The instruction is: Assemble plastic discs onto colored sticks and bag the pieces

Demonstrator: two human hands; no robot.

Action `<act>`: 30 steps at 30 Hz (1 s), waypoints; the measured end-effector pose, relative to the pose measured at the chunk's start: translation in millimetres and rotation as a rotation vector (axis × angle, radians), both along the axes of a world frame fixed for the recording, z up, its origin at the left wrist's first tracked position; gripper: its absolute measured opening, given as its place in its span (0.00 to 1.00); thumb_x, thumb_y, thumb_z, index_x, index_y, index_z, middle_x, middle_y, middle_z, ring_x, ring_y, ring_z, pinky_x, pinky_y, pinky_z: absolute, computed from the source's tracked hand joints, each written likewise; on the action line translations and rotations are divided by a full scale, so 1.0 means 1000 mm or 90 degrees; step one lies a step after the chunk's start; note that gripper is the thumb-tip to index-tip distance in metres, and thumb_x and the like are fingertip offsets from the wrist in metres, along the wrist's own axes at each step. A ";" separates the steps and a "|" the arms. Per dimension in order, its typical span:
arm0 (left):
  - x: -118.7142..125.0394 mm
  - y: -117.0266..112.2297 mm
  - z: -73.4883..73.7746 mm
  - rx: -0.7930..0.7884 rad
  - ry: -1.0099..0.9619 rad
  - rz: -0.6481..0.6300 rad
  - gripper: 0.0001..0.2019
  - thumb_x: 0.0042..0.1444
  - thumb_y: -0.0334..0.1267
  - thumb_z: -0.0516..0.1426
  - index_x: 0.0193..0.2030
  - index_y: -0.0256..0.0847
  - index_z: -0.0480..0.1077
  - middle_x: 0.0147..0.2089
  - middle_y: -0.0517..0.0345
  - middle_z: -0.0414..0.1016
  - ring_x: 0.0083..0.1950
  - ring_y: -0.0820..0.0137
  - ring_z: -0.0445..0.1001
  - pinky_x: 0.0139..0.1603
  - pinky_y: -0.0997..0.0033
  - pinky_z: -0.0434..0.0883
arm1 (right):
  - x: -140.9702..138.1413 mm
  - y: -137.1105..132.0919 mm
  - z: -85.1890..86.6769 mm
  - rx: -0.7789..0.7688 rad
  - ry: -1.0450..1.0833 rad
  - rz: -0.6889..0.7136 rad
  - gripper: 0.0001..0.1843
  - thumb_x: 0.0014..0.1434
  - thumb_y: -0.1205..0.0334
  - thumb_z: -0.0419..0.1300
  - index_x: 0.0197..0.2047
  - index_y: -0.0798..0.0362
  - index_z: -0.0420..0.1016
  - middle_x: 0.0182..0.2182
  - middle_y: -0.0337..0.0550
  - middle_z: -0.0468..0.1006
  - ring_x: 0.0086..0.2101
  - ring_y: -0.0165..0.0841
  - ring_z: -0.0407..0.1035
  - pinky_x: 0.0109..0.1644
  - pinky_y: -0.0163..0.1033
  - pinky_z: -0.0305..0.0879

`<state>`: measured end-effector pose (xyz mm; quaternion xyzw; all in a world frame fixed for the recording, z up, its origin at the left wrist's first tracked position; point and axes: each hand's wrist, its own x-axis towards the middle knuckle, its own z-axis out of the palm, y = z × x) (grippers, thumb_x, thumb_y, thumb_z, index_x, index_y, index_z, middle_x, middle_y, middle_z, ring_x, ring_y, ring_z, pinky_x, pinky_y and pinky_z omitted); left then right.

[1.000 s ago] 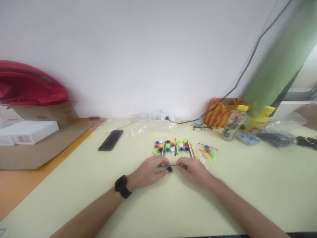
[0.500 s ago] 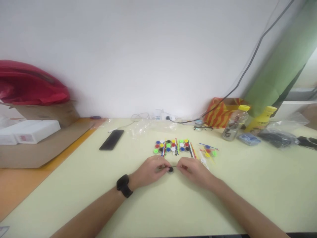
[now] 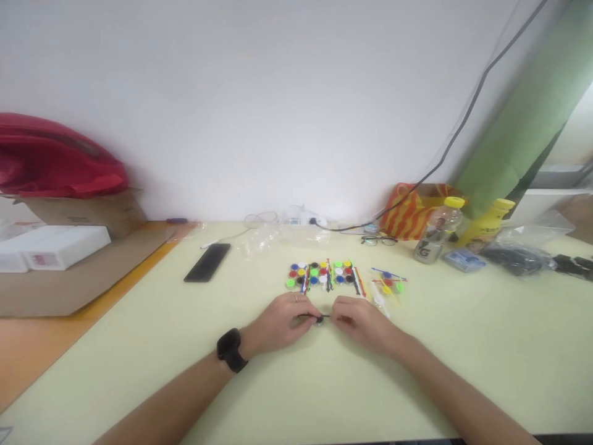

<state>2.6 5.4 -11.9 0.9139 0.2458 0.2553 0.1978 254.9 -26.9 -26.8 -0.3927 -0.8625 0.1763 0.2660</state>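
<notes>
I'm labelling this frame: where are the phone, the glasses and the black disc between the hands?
phone (image 3: 206, 262), head view, middle of its screen.
glasses (image 3: 378, 240), head view, bridge of the frame.
black disc (image 3: 319, 319), head view, its visible face.

The pale green table top (image 3: 139, 358) is smooth and matt, like laminate. Far left of centre on it, the flat black phone (image 3: 206, 262) has a glossy, glass-like face. The small round caps in many colours (image 3: 319, 273) look like smooth plastic, as does the thin black rod (image 3: 325, 316) nearer in. At far right, the clear bottle with a yellow cap (image 3: 438, 238) is shiny plastic. At left, the brown box (image 3: 69, 284) is dull cardboard, and the red bag (image 3: 55, 157) above it has a slick sheen. The black wristband (image 3: 230, 349) is matt.
</notes>
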 end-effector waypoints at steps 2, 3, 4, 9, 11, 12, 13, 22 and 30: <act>0.001 -0.002 0.002 0.018 0.015 0.003 0.08 0.67 0.35 0.55 0.46 0.46 0.76 0.42 0.54 0.80 0.44 0.63 0.76 0.48 0.61 0.72 | 0.000 -0.001 0.001 -0.012 -0.001 -0.005 0.12 0.61 0.76 0.53 0.32 0.50 0.69 0.31 0.38 0.71 0.30 0.31 0.65 0.35 0.35 0.58; 0.001 -0.003 0.003 0.026 0.022 0.006 0.07 0.66 0.36 0.56 0.44 0.46 0.76 0.41 0.54 0.80 0.43 0.62 0.76 0.48 0.61 0.72 | 0.000 -0.001 0.002 -0.019 0.000 -0.007 0.12 0.61 0.76 0.53 0.32 0.50 0.69 0.31 0.38 0.71 0.30 0.31 0.65 0.35 0.35 0.58; 0.001 -0.005 0.004 0.032 0.026 0.009 0.06 0.65 0.37 0.56 0.43 0.45 0.76 0.41 0.53 0.79 0.43 0.62 0.76 0.48 0.60 0.72 | 0.000 -0.002 0.003 -0.026 0.002 -0.009 0.12 0.61 0.76 0.53 0.32 0.50 0.69 0.31 0.38 0.71 0.30 0.31 0.65 0.35 0.35 0.58; 0.005 -0.008 0.004 0.026 0.026 0.029 0.02 0.62 0.37 0.58 0.40 0.45 0.73 0.41 0.53 0.77 0.44 0.61 0.75 0.49 0.59 0.72 | -0.001 -0.002 0.004 -0.056 0.013 -0.006 0.11 0.62 0.75 0.53 0.32 0.50 0.70 0.32 0.39 0.72 0.31 0.31 0.65 0.35 0.34 0.59; 0.006 -0.009 0.001 0.020 0.027 0.033 0.02 0.61 0.37 0.59 0.39 0.45 0.72 0.41 0.53 0.76 0.44 0.61 0.75 0.48 0.60 0.72 | -0.001 -0.002 0.005 -0.061 0.016 -0.006 0.11 0.62 0.75 0.53 0.32 0.50 0.70 0.32 0.38 0.72 0.31 0.31 0.65 0.35 0.34 0.59; 0.006 -0.009 -0.001 0.020 0.030 0.033 0.02 0.61 0.38 0.59 0.39 0.45 0.71 0.41 0.53 0.76 0.44 0.61 0.75 0.47 0.60 0.72 | -0.001 -0.002 0.005 -0.065 0.017 -0.005 0.12 0.62 0.76 0.53 0.32 0.50 0.70 0.32 0.38 0.72 0.31 0.31 0.65 0.35 0.34 0.59; 0.006 -0.009 -0.002 0.023 0.035 0.033 0.02 0.61 0.38 0.59 0.40 0.45 0.71 0.41 0.53 0.76 0.44 0.61 0.75 0.47 0.60 0.72 | -0.001 -0.002 0.006 -0.072 0.021 -0.005 0.11 0.61 0.76 0.54 0.32 0.51 0.70 0.32 0.38 0.72 0.31 0.30 0.65 0.35 0.34 0.59; 0.003 -0.013 0.006 0.039 0.013 0.058 0.14 0.59 0.40 0.62 0.51 0.48 0.69 0.54 0.52 0.76 0.55 0.56 0.74 0.60 0.53 0.69 | 0.000 -0.001 0.004 -0.164 0.116 -0.102 0.10 0.63 0.55 0.64 0.45 0.50 0.75 0.38 0.41 0.79 0.29 0.31 0.71 0.32 0.36 0.66; -0.003 -0.003 0.009 0.041 -0.103 0.175 0.15 0.64 0.40 0.60 0.57 0.47 0.68 0.56 0.51 0.75 0.59 0.57 0.73 0.62 0.53 0.69 | 0.008 -0.006 0.025 -0.483 0.285 -0.057 0.27 0.67 0.39 0.53 0.55 0.51 0.74 0.24 0.41 0.81 0.15 0.26 0.51 0.20 0.34 0.50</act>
